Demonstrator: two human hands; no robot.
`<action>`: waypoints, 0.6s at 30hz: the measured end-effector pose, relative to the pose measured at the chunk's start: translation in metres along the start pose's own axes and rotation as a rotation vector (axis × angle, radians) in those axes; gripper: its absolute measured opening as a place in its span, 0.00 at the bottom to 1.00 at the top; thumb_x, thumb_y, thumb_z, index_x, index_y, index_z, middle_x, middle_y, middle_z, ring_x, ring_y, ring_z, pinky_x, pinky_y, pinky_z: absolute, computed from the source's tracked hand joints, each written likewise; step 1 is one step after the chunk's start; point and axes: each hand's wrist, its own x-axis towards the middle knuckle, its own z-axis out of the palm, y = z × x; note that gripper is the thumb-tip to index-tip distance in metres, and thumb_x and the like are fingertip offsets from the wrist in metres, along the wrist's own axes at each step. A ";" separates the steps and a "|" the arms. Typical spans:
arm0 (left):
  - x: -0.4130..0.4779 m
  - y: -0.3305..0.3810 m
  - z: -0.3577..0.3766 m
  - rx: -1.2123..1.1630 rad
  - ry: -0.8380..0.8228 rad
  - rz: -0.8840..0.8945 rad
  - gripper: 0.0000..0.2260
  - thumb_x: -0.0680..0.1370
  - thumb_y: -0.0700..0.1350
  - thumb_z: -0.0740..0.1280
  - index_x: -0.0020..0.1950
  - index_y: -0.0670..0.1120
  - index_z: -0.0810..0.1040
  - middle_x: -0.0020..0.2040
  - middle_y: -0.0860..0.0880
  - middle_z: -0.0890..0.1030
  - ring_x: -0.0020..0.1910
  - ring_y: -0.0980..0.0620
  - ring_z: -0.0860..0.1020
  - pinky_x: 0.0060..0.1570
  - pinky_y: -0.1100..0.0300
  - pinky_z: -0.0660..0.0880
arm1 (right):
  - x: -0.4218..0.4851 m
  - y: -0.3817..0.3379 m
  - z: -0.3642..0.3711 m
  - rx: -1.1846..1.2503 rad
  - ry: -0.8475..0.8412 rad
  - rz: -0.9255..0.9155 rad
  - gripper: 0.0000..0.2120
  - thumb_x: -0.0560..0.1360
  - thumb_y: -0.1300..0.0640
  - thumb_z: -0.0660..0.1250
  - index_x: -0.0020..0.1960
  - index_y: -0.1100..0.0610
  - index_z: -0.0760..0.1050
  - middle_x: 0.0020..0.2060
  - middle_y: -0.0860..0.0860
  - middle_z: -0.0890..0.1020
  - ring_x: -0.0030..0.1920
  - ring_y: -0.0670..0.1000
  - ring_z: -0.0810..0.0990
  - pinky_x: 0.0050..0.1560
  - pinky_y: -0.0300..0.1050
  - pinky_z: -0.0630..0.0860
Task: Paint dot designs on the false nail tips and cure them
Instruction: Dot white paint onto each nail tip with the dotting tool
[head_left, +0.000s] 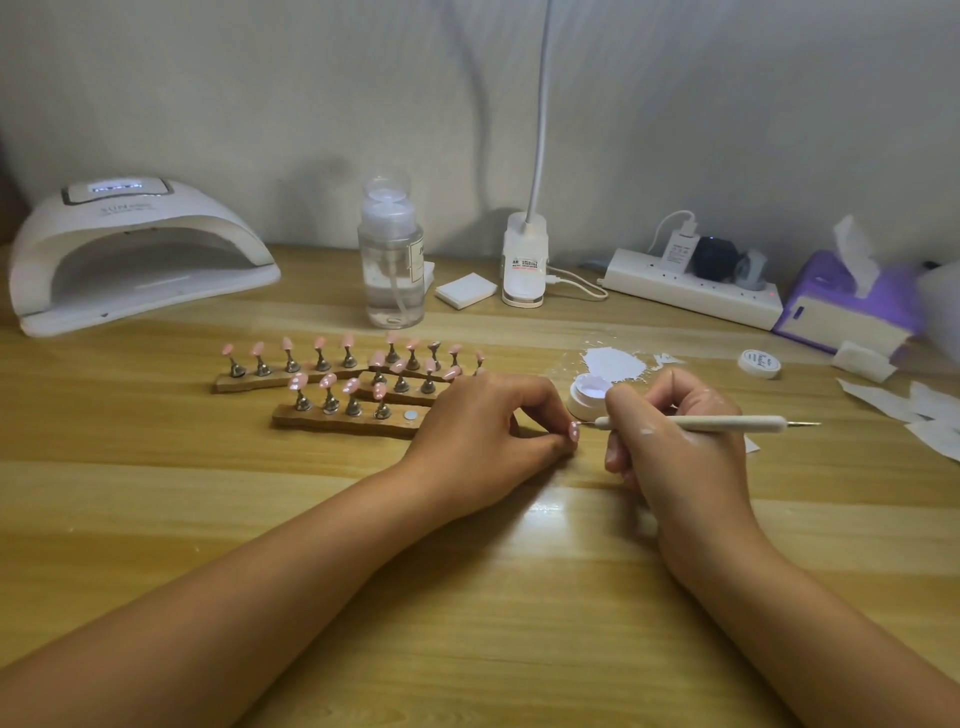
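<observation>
My left hand (485, 423) rests on the wooden table and pinches one pink nail tip (574, 431) on its stand, facing right. My right hand (670, 434) grips a white dotting pen (727, 423), and the pen's fine point touches that tip. An open white pot of white gel (587, 395) stands just behind the two hands. Several pink nail tips on metal stands sit on wooden holder strips (343, 418) to the left; the front row (327, 384) carries white dots. The white curing lamp (135, 254) sits at the far left.
A clear pump bottle (392, 265), a white pad (465, 291) and a clip lamp base (524, 260) stand at the back. A power strip (691, 291), purple tissue box (847, 306), the pot's lid (759, 362) and paper scraps (914, 410) lie to the right. White smears (615, 364) mark the table.
</observation>
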 end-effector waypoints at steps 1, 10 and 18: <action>0.000 0.000 0.000 -0.001 -0.002 -0.001 0.05 0.72 0.48 0.75 0.39 0.57 0.81 0.39 0.63 0.83 0.29 0.65 0.75 0.34 0.65 0.65 | 0.000 0.001 0.000 0.000 0.006 -0.001 0.11 0.62 0.52 0.66 0.25 0.51 0.67 0.18 0.52 0.73 0.22 0.45 0.70 0.32 0.41 0.64; 0.000 0.000 -0.001 0.007 0.001 0.000 0.07 0.72 0.48 0.75 0.39 0.59 0.80 0.39 0.63 0.83 0.30 0.66 0.75 0.34 0.66 0.64 | 0.000 0.000 -0.001 -0.004 -0.024 0.003 0.10 0.62 0.53 0.66 0.25 0.51 0.68 0.19 0.53 0.74 0.21 0.46 0.69 0.27 0.37 0.66; 0.000 0.000 0.000 0.003 -0.004 -0.011 0.04 0.72 0.47 0.75 0.41 0.57 0.82 0.40 0.62 0.84 0.29 0.66 0.74 0.35 0.64 0.65 | 0.002 0.005 -0.002 -0.071 -0.016 0.000 0.10 0.62 0.53 0.65 0.26 0.52 0.66 0.17 0.52 0.71 0.20 0.49 0.67 0.23 0.38 0.62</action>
